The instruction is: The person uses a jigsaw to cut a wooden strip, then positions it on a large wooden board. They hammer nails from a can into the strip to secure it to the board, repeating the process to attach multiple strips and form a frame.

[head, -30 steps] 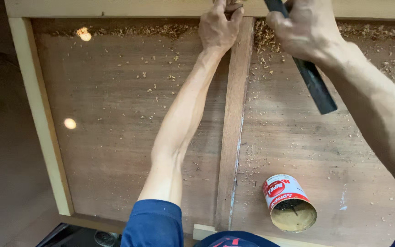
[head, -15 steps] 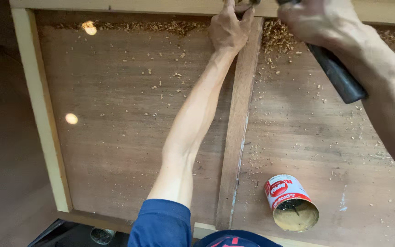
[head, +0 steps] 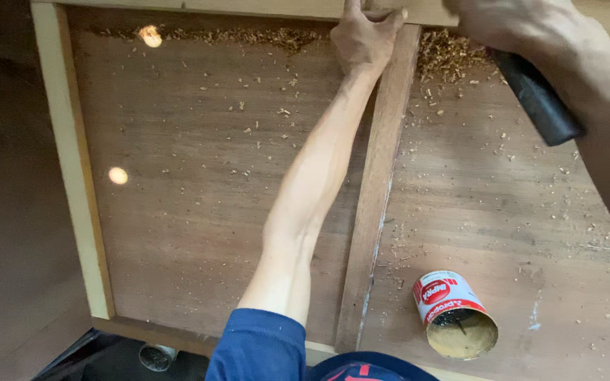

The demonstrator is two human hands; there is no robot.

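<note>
Wood panel (head: 199, 197) w/ shavings (head: 446, 56), open can (head: 455, 316); left hand (head: 363, 39) grip pressing centre rail (head: 379, 190), right hand (head: 513, 28) clenching, prob., dark handle (head: 538, 102).

The plywood panel (head: 199, 183) is showing a matt, reddish-brown wood grain, dusted with pale, rough wood shavings (head: 446, 60), and two small spots of light are glinting off it. The centre rail (head: 375, 204) is looking like darker bare wood, while the frame (head: 72, 169) around it is showing paler, smoother unfinished timber. The tool handle (head: 538, 102) in the right hand (head: 510, 25) is appearing black, matt and rubbery, and the open tin can (head: 453, 317) is lying with a glossy red-and-white paper label and yellowish paste inside.
</note>
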